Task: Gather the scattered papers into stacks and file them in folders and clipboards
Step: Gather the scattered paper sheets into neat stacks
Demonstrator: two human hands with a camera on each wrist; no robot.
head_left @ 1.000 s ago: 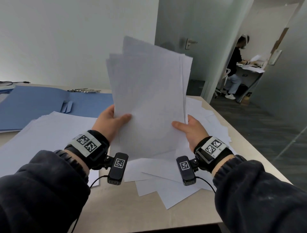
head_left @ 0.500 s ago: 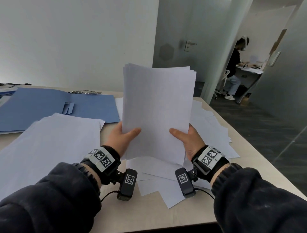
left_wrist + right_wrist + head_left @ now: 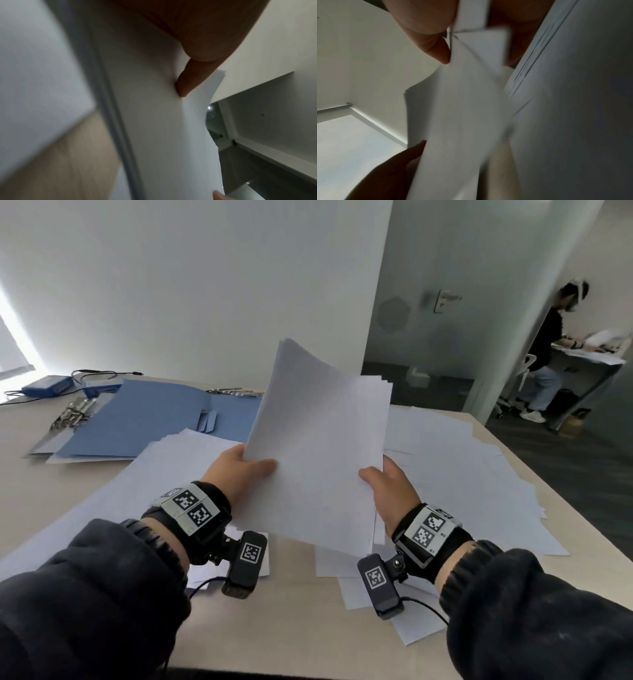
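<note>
A sheaf of white papers [image 3: 318, 440] is held in the air above the table, tilted with its top leaning left. My left hand [image 3: 239, 470] grips its left edge, thumb on the front. My right hand [image 3: 387, 487] grips the lower right edge. In the left wrist view the left thumb [image 3: 187, 81] presses the papers [image 3: 163, 121]. In the right wrist view the right thumb [image 3: 436, 51] pinches the blurred sheaf [image 3: 462, 108]. A squared white stack [image 3: 130, 474] lies left of the hands. Loose sheets [image 3: 462, 467] lie scattered on the right. An open blue folder [image 3: 154, 419] lies at the back left.
Metal binder clips [image 3: 72, 414] lie at the folder's left edge, more of them [image 3: 236, 392] behind it. A blue box with cables [image 3: 48, 386] sits at the far left. The table's right edge [image 3: 561, 491] borders dark floor. A person [image 3: 551, 347] sits at a desk beyond the glass partition.
The sheaf went from fanned and raised high to squared, then dropped lower and tipped to the left. Both hands moved down with it. The head view swung left.
</note>
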